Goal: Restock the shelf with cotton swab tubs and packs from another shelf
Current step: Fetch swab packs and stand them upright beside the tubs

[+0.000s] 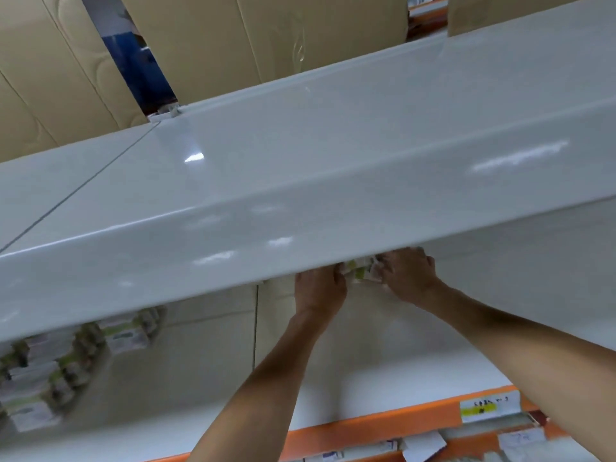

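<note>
- Left hand (320,290) reaches up under the white upper shelf (300,201), back of the hand toward the camera, fingers curled round the left end of a pack (361,271).
- Right hand (408,273) meets it from the other side, fingers bent over the pack's right end; both hands grip the same pack.
- The pack sits between the two hands, white with green print, partly hidden by the upper shelf's front lip; blur keeps the print unreadable.
- Both forearms rise from the bottom edge, the left one from below centre, the right from the lower right.
- Behind and below the hands runs the lower shelf (383,371), white, its back panel pale.
- Well to the left of the left hand, a stack of packs (66,361) stands on that lower shelf, white and green, blurred.
- Below the right forearm, an orange shelf edge (383,428) carries a yellow-and-white price tag (488,406).
- Under the orange edge, small white items (423,445) show; what they are I cannot tell.
- Above the upper shelf, beyond both hands, stand tan cartons (260,38).
</note>
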`<control>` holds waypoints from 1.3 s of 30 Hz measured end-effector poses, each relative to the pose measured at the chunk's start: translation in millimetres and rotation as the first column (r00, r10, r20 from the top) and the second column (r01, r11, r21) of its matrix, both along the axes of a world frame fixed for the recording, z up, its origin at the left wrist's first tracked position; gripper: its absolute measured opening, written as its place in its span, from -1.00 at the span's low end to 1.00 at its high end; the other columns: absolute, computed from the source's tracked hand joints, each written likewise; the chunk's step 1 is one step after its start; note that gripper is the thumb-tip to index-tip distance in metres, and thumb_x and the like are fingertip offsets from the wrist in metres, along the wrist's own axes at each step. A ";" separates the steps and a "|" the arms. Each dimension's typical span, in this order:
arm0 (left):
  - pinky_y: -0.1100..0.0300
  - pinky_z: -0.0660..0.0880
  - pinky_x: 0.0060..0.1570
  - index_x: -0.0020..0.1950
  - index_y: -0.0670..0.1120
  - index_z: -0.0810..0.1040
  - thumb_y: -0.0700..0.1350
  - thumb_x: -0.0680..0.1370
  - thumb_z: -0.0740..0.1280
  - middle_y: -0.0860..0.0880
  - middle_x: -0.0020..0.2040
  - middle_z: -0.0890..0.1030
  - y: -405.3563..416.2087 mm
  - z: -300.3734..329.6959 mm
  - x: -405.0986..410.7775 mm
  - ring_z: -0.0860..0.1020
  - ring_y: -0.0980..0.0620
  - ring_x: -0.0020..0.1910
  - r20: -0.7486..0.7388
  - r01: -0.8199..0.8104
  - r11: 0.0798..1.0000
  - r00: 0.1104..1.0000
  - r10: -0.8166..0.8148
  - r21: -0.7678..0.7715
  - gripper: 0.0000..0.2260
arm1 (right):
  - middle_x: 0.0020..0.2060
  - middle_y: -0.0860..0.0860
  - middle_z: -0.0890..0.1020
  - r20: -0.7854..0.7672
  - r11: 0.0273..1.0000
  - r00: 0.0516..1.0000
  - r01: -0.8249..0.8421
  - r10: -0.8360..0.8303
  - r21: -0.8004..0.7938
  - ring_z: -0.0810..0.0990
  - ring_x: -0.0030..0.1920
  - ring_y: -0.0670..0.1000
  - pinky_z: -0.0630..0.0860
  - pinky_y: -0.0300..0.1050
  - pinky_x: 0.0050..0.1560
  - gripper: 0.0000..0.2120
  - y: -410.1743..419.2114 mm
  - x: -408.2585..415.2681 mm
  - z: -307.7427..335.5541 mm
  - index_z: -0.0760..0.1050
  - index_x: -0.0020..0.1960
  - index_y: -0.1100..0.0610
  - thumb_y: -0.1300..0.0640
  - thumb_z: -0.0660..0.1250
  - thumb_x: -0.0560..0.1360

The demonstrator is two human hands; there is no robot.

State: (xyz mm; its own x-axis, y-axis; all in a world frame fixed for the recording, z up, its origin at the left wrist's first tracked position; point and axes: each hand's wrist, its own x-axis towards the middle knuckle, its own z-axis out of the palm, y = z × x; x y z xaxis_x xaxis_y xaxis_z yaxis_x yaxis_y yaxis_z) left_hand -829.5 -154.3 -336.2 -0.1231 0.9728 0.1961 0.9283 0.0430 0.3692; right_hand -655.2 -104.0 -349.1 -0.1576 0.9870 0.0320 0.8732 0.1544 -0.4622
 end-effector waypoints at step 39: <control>0.20 0.58 -0.13 0.06 -0.15 0.58 -0.25 0.41 0.53 -0.08 -0.03 0.67 -95.2 19.6 -63.1 0.64 0.01 -0.07 0.713 -0.116 0.965 0.654 0.253 -0.236 -0.73 | -0.11 0.06 0.74 -0.715 0.891 0.693 -0.263 -0.092 -0.370 0.69 -0.05 0.06 0.58 -0.15 -0.11 -0.72 -71.2 20.3 42.3 0.63 0.07 0.14 0.27 0.55 0.39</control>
State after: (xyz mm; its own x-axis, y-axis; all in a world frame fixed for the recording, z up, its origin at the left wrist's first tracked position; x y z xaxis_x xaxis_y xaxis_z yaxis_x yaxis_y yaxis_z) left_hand -892.5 -249.5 -316.6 -0.3396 0.9216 -0.1880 0.3257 0.3028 0.8957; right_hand -634.9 -175.2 -306.8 -0.3473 0.9081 -0.2340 0.2549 -0.1487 -0.9555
